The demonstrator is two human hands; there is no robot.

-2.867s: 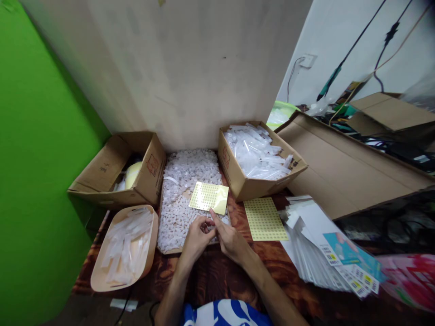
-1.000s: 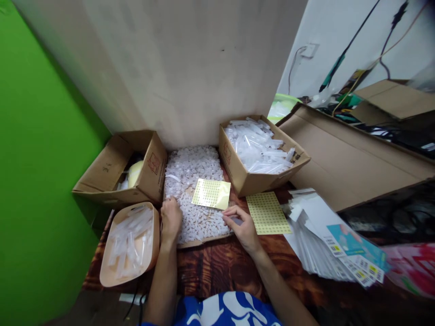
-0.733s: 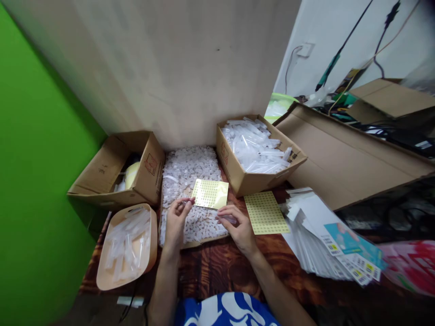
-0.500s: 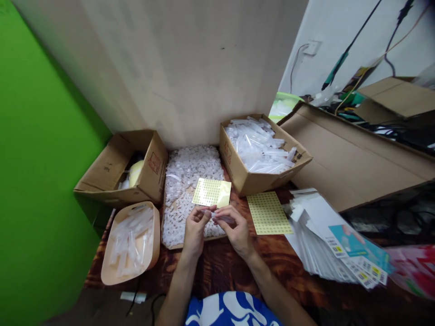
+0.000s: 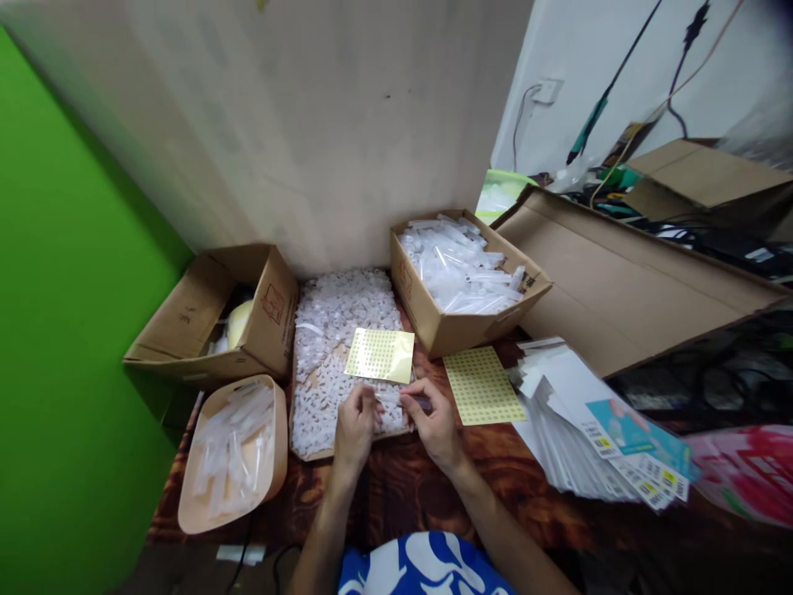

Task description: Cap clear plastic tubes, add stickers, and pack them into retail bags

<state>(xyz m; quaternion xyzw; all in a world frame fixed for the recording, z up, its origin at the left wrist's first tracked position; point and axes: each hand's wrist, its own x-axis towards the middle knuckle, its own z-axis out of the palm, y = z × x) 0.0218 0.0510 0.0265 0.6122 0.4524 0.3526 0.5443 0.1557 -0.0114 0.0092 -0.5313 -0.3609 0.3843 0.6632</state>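
My left hand and my right hand are closed at the two ends of a small clear plastic tube, fingertips pinched. Its outline is faint against the white pieces behind. Below the hands lies a shallow tray spread with many small white plastic pieces. On those pieces, just beyond my fingers, rests a yellow sheet of small round stickers. A second yellow sticker sheet lies on the table to the right of my right hand.
At left stand a beige bin of clear tubes and a cardboard box. Another cardboard box, heaped with clear tubes, is behind at right. Fanned printed packaging bags lie right on the brown table.
My hands have drawn slightly apart, showing more of the tube between them. The whole view has shifted a little as my head moved.
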